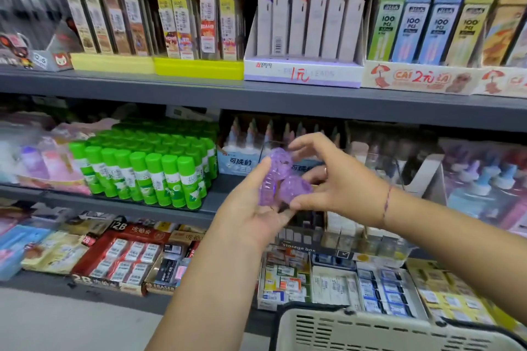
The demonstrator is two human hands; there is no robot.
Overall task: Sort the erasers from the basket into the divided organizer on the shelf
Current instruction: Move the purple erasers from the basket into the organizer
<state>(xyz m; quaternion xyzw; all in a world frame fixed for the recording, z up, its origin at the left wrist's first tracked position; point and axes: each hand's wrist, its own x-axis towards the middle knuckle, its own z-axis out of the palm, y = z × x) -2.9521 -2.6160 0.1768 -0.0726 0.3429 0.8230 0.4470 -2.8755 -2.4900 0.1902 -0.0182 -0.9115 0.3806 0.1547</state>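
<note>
Both hands are raised in front of the middle shelf, holding purple translucent glittery erasers (pixel 278 177). My left hand (pixel 251 208) cradles them from below, thumb pressed along their left side. My right hand (pixel 336 177) pinches the round purple piece (pixel 296 188) between thumb and fingers; its index finger curls above. The beige slotted basket (pixel 370 330) sits at the bottom right, its inside hidden. The divided organizer (pixel 342 249), dark-fronted and marked "Storage box", stands on the lowest shelf under my hands.
Green-capped glue sticks (pixel 148 171) fill the middle shelf at left. Boxed erasers (pixel 125 256) and small packs (pixel 379 291) crowd the lowest shelf. Pencil-lead boxes (pixel 308 37) line the top shelf. Bottles (pixel 484 179) stand at right.
</note>
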